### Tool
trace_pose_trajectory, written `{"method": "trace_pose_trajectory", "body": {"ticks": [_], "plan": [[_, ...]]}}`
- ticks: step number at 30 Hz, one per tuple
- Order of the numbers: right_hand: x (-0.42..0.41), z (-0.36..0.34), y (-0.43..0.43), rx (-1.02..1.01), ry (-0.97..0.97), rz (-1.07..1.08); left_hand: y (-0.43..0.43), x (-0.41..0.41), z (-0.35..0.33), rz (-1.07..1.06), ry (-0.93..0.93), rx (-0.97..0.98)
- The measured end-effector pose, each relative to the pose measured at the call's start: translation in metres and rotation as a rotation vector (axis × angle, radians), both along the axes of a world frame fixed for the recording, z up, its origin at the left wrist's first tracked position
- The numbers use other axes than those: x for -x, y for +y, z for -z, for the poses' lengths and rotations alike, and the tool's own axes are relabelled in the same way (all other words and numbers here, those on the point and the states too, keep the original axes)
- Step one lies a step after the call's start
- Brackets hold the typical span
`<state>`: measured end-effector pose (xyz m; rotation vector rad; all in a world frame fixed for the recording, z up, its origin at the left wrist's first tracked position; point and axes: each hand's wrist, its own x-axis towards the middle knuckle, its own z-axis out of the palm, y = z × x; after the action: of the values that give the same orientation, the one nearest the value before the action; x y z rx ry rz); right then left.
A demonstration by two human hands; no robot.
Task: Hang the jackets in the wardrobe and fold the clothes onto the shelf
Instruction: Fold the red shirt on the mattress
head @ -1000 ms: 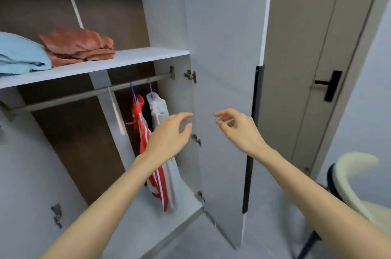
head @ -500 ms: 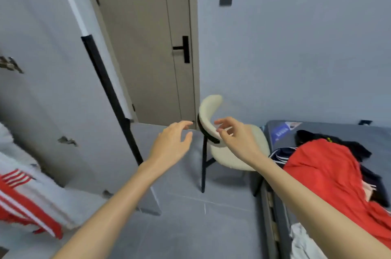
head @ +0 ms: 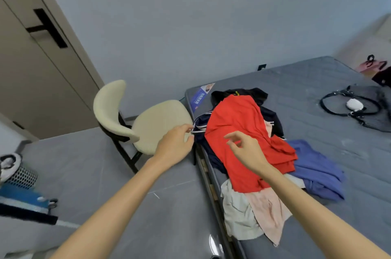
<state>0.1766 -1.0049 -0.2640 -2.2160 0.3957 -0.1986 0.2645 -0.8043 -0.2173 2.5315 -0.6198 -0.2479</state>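
The person has turned away from the open wardrobe to the grey mattress [head: 317, 93], where a heap of clothes topped by a red garment [head: 239, 132] has come into view. Both bare hands, left hand [head: 175, 146] and right hand [head: 247, 151], have reached toward the pile, fingers loosely spread, holding nothing.

Soft, even indoor light, faint shadows, slight motion blur, and wide-angle bending at the edges.

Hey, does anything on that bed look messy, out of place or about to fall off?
Yes. The clothes lie in a crumpled heap at the bed's near edge: a red garment on top, dark navy striped clothing and pale pieces spilling over the side. Nothing looks damaged.
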Motion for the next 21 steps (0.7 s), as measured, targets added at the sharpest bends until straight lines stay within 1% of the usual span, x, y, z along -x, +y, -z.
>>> {"method": "trace_pose_trajectory", "body": {"ticks": [4,10,16,21], "plan": [[0.007,0.037,-0.055,-0.049,0.122,0.101,-0.054,-0.017,0.033,0.096,0.079,-0.027],[0.011,0.092,-0.11,-0.137,0.299,0.267,-0.118,-0.041,0.092,0.237,0.213,-0.086],[0.014,0.153,-0.152,-0.271,0.471,0.454,-0.177,-0.065,0.163,0.38,0.346,-0.173],[0.007,0.206,-0.179,-0.448,0.598,0.687,-0.22,-0.076,0.228,0.488,0.468,-0.241]]}}
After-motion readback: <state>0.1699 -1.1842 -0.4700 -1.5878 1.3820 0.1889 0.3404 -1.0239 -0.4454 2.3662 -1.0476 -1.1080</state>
